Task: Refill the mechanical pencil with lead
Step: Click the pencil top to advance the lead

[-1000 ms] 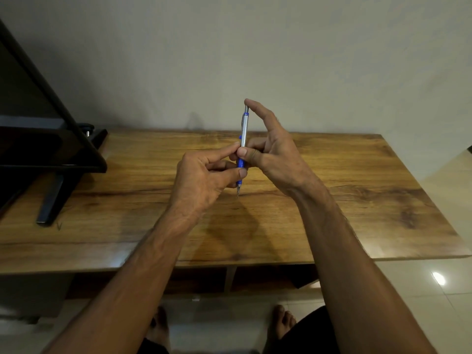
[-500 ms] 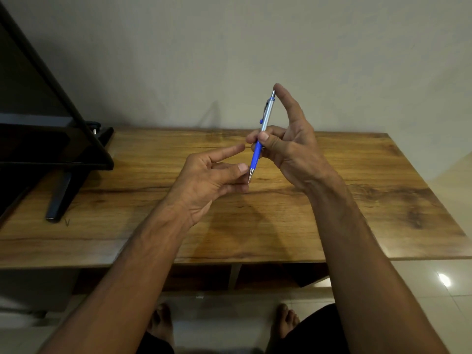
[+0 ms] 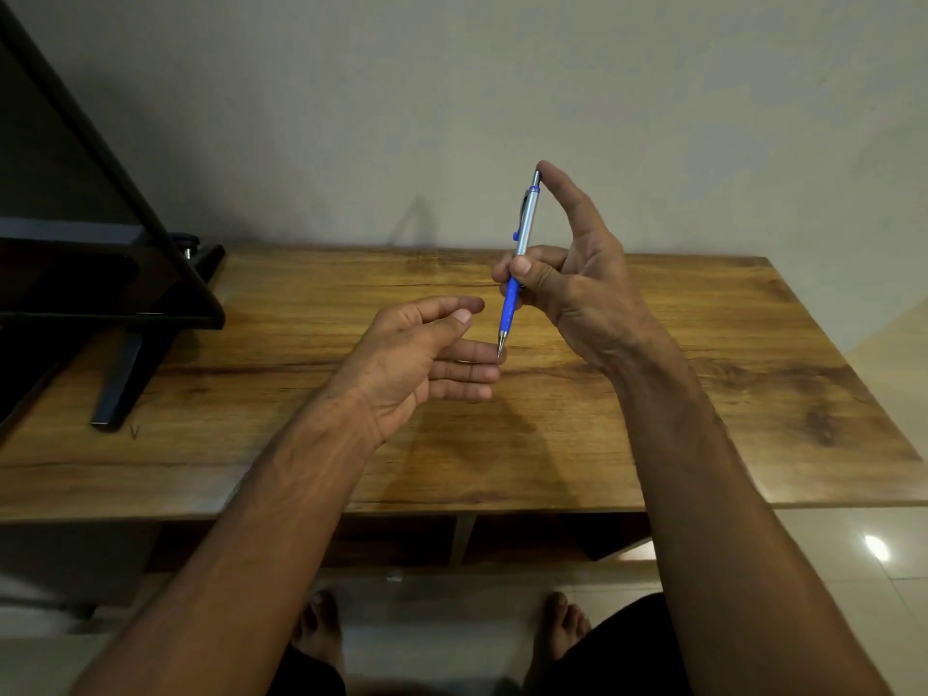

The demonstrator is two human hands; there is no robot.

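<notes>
Head view gives us the mechanical pencil [image 3: 519, 263] held nearly upright above the desk [image 3: 703, 374], its top tilted slightly right and its metal tip pointing down. The barrel is silver in the upper half, with a clip on its left side, and blue in the lower half. The right hand [image 3: 572, 273] pinches it: thumb and curled middle fingers [image 3: 522, 267] clamp the barrel where silver meets blue, while the index fingertip is stretched up and rests on the push cap at the very top. Below those fingers the blue grip runs down to the tip, which touches or sits just at the end of a finger of the left hand [image 3: 417, 359]. That left hand lies loosely spread, palm turned toward the pencil, with thumb and index extended above the three lower fingers and nothing gripped; whether any lead lies on it we cannot tell. Beyond the left hand's fingers, well apart at the desk's left end, stands a dark monitor [image 3: 75, 233] on an angled stand [image 3: 120, 379]. Under the desk edge we see bare feet [image 3: 321, 625] on pale floor tiles [image 3: 853, 555].
</notes>
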